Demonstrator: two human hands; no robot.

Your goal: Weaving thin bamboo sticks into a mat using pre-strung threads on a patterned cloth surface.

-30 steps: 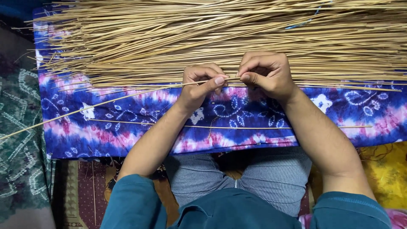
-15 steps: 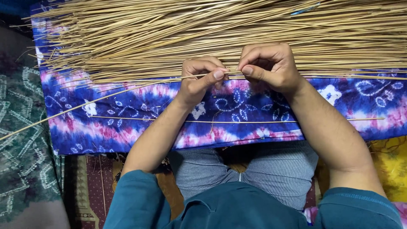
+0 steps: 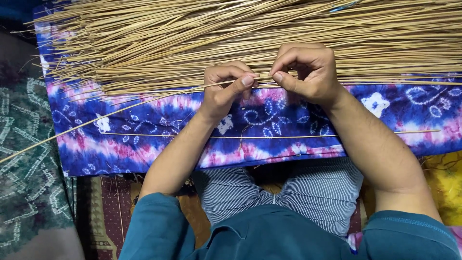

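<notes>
One thin straw (image 3: 120, 111) runs across my work, its far tip trailing out over the green patterned cloth (image 3: 29, 159) at the left edge and rising slantwise over the blue and pink tie-dye cloth (image 3: 144, 139) to my fingers. My left hand (image 3: 222, 89) pinches it narrow, thumb pressed against the curled forefinger, and just to the right my right hand (image 3: 308, 72) pinches the same straw the same way — the two grips nearly touching, with only a short bare stretch between them.

That short stretch is where I judge the trouble lies: if I bend or twist too sharply between two tight pinches, so brittle a stalk could snap rather than split cleanly. The long free end is another worry — it lies unsupported, so a jerk could whip it or drag it against the cloth. Just behind my knuckles lies the big heap of straws (image 3: 250, 33); a careless lift might snag loose ones and pull them out of order. A second single straw (image 3: 269, 136) lies flat on the cloth nearer my lap, and my forearms could roll it off.
</notes>
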